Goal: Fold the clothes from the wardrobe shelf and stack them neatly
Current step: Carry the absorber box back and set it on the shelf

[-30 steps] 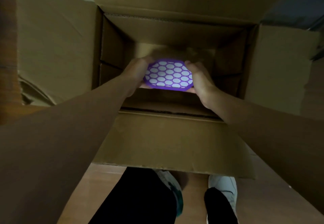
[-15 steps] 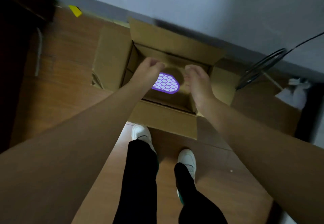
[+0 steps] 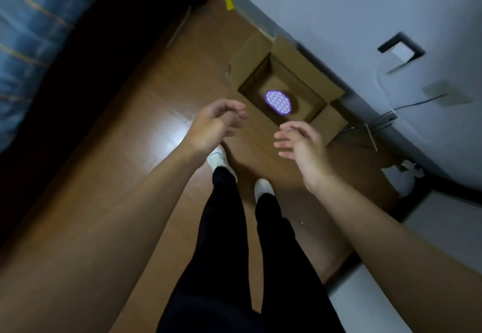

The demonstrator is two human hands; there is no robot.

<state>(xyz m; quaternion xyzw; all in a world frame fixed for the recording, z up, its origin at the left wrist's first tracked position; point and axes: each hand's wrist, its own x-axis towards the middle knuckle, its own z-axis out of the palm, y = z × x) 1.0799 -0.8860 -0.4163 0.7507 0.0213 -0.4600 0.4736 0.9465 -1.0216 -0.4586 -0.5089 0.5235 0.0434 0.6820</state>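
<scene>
Here both hands, left hand (image 3: 217,121) and right hand (image 3: 302,144), hover empty, fingers loosely curled, grip released.

Dim, blurred; glare on floor (image 3: 167,134)

I can read no text, label, brand or number anywhere; the cardboard box (image 3: 292,71) shows plain flaps, the purple patch (image 3: 278,102) inside the box bears only a honeycomb pattern, no lettering
</scene>
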